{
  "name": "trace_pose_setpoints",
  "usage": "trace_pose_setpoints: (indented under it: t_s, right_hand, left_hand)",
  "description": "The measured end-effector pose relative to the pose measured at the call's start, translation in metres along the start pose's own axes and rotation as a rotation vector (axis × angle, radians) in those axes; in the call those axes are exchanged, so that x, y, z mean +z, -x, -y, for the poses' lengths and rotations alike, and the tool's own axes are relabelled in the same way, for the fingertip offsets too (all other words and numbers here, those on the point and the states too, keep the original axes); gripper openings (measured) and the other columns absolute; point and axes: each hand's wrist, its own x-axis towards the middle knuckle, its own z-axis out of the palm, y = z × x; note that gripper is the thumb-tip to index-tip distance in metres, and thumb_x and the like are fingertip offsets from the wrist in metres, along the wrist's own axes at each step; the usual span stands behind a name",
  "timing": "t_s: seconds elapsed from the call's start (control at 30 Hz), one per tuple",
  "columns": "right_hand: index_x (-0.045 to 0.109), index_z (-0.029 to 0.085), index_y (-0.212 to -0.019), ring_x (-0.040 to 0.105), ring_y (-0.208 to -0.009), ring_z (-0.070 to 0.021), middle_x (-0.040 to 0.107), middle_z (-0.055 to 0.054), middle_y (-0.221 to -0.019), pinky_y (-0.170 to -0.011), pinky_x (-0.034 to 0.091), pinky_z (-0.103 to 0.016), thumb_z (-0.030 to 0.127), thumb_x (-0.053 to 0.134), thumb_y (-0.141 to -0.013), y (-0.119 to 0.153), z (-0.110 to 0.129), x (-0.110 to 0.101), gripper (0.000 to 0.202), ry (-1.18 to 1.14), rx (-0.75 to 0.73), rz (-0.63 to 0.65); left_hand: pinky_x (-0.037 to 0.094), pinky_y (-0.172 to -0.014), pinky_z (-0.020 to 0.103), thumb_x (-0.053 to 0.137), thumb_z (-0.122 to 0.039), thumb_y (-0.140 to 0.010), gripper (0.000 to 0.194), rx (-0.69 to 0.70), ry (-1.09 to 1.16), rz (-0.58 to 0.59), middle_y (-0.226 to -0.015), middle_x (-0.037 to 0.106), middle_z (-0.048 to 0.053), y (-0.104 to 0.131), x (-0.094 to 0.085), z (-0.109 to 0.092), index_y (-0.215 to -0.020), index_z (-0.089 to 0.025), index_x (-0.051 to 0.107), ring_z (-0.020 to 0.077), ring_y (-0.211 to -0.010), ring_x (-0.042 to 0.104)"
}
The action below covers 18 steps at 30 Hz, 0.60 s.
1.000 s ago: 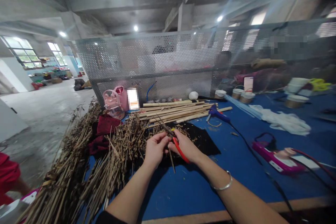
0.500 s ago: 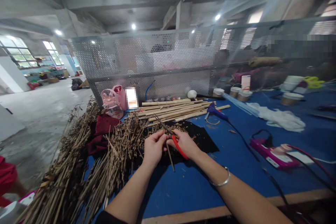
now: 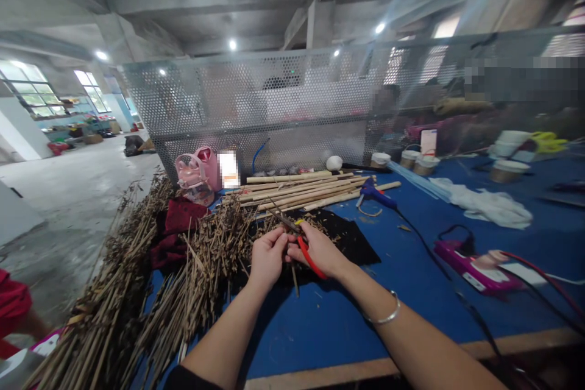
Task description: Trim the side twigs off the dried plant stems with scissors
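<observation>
My left hand point(image 3: 269, 256) is closed in a pinch on a thin dried stem point(image 3: 295, 280), whose lower end points down toward the table. Close against it, my right hand point(image 3: 320, 251) grips red-handled scissors point(image 3: 312, 261) with the blades pointing up and to the left. The blades cross near the fingertips of my left hand, and fingers partly hide where they meet the stem. Beneath both hands lies a black cloth point(image 3: 356, 241) strewn with dry scraps. A heap of dried plant stems point(image 3: 205, 262) lies just left of my left hand.
Pale wooden sticks point(image 3: 297, 192) lie behind the hands. A blue glue gun point(image 3: 377, 195) rests to their right, its cord running past a magenta power strip point(image 3: 475, 268). White plastic point(image 3: 489, 204) and tubs point(image 3: 509, 170) stand farther right. A pink bag point(image 3: 201, 173) sits by the perforated screen point(image 3: 297, 128).
The red scissor handle has shifted slightly and the yellow part shows more. The held stem's lower end has moved a little left and up; both hands stay nearly in place.
</observation>
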Motion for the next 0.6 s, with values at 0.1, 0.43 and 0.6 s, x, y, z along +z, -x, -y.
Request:
trace_pose_setpoints:
  t_s: [0.1, 0.43, 0.6]
  right_hand:
    - [0.047, 0.020, -0.083, 0.048, -0.058, -0.0117, 0.056, 0.001, -0.069, -0.053, 0.032, -0.022, 0.044, 0.057, -0.071, 0.0001, -0.0004, 0.0001, 0.029, 0.016, 0.047, 0.013]
    - [0.052, 0.019, -0.079, 0.049, -0.056, -0.0115, 0.058, 0.001, -0.066, -0.050, 0.030, -0.021, 0.046, 0.054, -0.072, -0.0018, -0.0062, 0.0030, 0.028, -0.030, 0.054, 0.006]
    - [0.050, 0.019, -0.076, 0.049, -0.057, -0.0120, 0.056, 0.001, -0.064, -0.051, 0.031, -0.021, 0.046, 0.050, -0.076, -0.0027, -0.0068, 0.0024, 0.027, 0.001, 0.025, 0.013]
  left_hand:
    - [0.042, -0.038, 0.016, 0.067, -0.035, -0.064, 0.034, 0.006, 0.005, 0.003, -0.070, 0.064, 0.004, -0.0012, -0.0016, 0.0013, -0.086, -0.009, 0.064, 0.0047, -0.044, 0.050]
    - [0.044, -0.038, 0.016, 0.065, -0.035, -0.066, 0.041, 0.022, -0.060, -0.048, -0.071, 0.064, 0.005, 0.0017, -0.0016, -0.0027, -0.100, -0.011, 0.063, 0.0080, -0.050, 0.055]
    - [0.041, -0.036, 0.015, 0.061, -0.036, -0.069, 0.043, 0.009, -0.123, -0.059, -0.070, 0.065, 0.004, 0.0033, -0.0016, -0.0041, -0.106, -0.013, 0.060, 0.0079, -0.049, 0.054]
